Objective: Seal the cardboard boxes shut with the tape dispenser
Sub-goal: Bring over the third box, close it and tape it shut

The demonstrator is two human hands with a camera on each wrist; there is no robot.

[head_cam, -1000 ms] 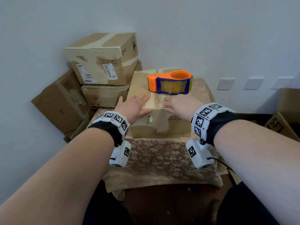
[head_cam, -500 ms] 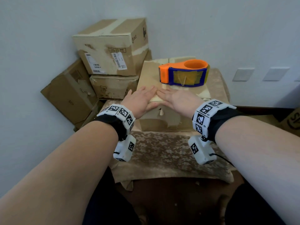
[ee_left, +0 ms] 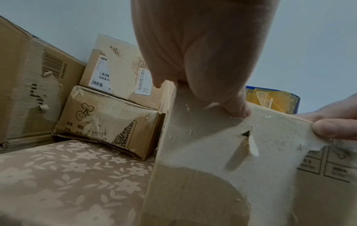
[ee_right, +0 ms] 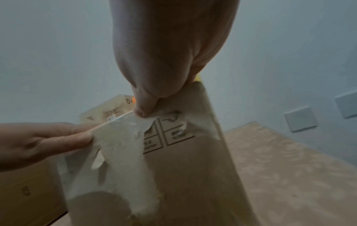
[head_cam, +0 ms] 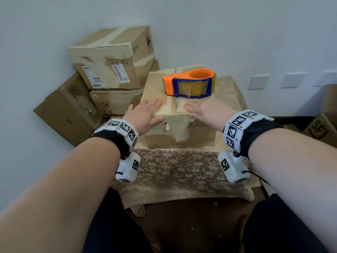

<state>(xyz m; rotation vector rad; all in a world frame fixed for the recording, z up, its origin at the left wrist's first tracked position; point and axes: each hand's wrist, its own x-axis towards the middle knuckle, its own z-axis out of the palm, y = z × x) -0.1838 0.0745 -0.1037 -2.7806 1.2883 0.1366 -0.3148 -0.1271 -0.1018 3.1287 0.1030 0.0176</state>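
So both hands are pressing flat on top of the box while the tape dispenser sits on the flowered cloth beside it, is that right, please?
Not quite: the tape dispenser sits on top of the box, behind the hands, not on the flowered cloth. The head view shows this. The left hand and right hand do press flat on the box top.

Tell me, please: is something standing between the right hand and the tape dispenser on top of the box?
Nothing visible does. The tape dispenser lies on the top of the box, just beyond the right hand, which lies flat on the right flap. Only bare cardboard separates them. The left hand lies on the left flap, off to the side.
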